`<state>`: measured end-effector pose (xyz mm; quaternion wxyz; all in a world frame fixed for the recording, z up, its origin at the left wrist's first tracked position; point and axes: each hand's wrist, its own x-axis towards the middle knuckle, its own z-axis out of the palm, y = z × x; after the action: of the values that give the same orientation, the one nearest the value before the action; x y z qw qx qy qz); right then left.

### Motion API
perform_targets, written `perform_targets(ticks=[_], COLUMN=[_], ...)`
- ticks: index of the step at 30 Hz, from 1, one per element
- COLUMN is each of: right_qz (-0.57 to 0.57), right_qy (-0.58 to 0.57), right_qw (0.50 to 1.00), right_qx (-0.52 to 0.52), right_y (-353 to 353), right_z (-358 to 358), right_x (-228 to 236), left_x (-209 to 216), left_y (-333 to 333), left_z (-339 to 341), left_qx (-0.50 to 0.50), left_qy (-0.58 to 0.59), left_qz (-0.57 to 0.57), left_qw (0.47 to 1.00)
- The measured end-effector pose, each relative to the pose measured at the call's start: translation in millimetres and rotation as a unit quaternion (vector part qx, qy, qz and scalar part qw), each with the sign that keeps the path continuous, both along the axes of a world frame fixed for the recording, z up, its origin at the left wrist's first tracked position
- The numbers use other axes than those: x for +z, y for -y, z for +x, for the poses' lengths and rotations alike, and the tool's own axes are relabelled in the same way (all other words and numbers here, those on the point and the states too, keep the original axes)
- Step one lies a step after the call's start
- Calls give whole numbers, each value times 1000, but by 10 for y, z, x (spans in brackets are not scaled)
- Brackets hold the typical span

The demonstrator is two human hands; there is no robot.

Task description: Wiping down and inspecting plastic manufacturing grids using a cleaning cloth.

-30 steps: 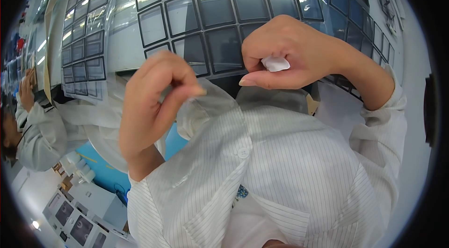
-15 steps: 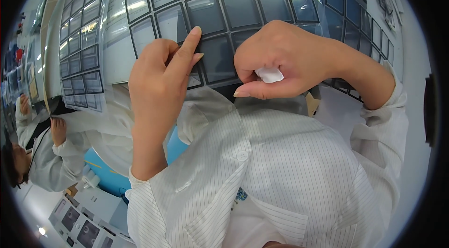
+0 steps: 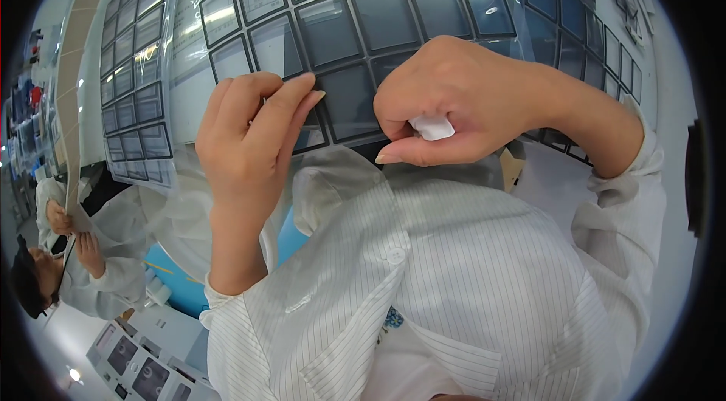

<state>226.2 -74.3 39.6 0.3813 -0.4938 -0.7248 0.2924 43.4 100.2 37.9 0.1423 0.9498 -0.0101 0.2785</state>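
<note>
A clear plastic sheet (image 3: 272,102) bears rows of black-bordered rectangular panels (image 3: 329,27), some dark, some clear. Over its near left part is my left hand (image 3: 246,125), thumb and index tips brought close in a pinch at a panel's corner; whatever lies between them is too small to make out. My right hand (image 3: 461,99) rests in a fist on the near panels, wrapped round a crumpled white wad (image 3: 432,127), tissue or cloth, which pokes out between thumb and fingers. The rest of the wad is hidden.
Another panelled sheet (image 3: 140,68) lies to the left, and one more (image 3: 563,15) to the right. At far left a co-worker (image 3: 98,250) in a pale coat holds a flat piece. Grey-white equipment (image 3: 144,367) stands lower left, beside a blue surface (image 3: 178,280).
My left index finger has drawn back and bent toward the thumb. The right hand keeps its grip on the white wad. The co-worker's hands have shifted, and the view has moved slightly.
</note>
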Motion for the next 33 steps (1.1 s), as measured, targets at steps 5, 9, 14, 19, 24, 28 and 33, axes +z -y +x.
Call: perform_targets(ticks=[5, 9, 14, 19, 24, 28, 33], right_qz=[-3, 0, 7, 11, -1, 13, 11], right_qy=[24, 19, 20, 3, 1, -2, -1], right_qw=[1000, 1000, 1000, 1000, 1000, 1000, 1000], right_qx=[4, 5, 3, 1, 6, 7, 9], right_y=[3, 1, 2, 8, -4, -13, -16], right_z=[19, 18, 16, 11, 14, 11, 10], right_x=[-4, -5, -3, -8, -3, -17, -17], left_x=[45, -18, -51, -69, -87, -91, -98], left_y=[73, 21, 32, 38, 42, 68, 75], left_z=[4, 5, 5, 20, 4, -5, 2], left_qx=[32, -6, -24, -23, -11, 8, 14], left_qy=[-61, -30, -1, 14, 17, 24, 24], left_qz=[4, 74, 97, 94, 100, 85, 62], left_qw=[998, 997, 995, 995, 995, 996, 998])
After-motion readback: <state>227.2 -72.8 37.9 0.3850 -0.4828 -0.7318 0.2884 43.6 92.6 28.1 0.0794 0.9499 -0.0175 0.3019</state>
